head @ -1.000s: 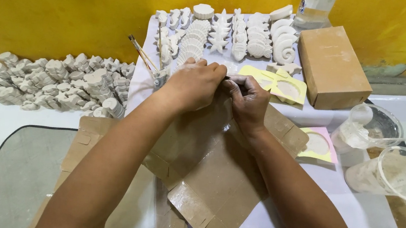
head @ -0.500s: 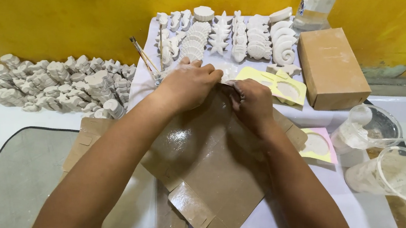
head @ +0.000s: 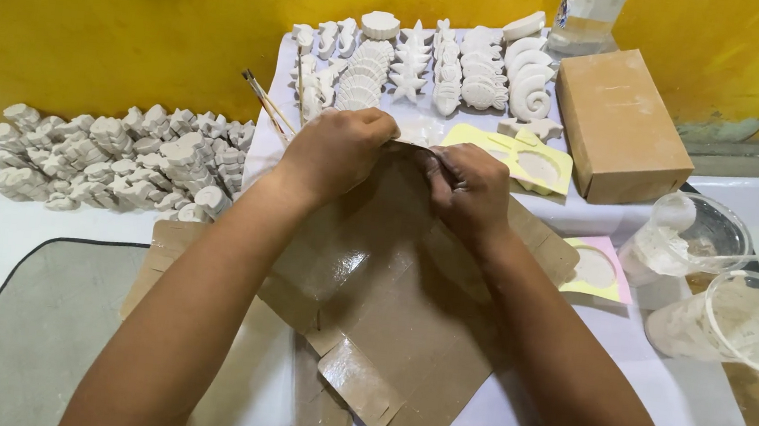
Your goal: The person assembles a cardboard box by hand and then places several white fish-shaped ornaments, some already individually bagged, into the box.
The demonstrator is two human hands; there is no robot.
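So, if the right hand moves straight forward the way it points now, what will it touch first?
Probably the yellow mould, which lies just beyond the right hand. The white plaster casts come only after it. Depth is hard to judge from above.

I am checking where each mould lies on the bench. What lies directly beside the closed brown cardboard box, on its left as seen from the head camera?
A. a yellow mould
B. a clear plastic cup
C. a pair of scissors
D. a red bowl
A: the yellow mould lies flat right against the left side of the closed brown cardboard box, just beyond the right hand.
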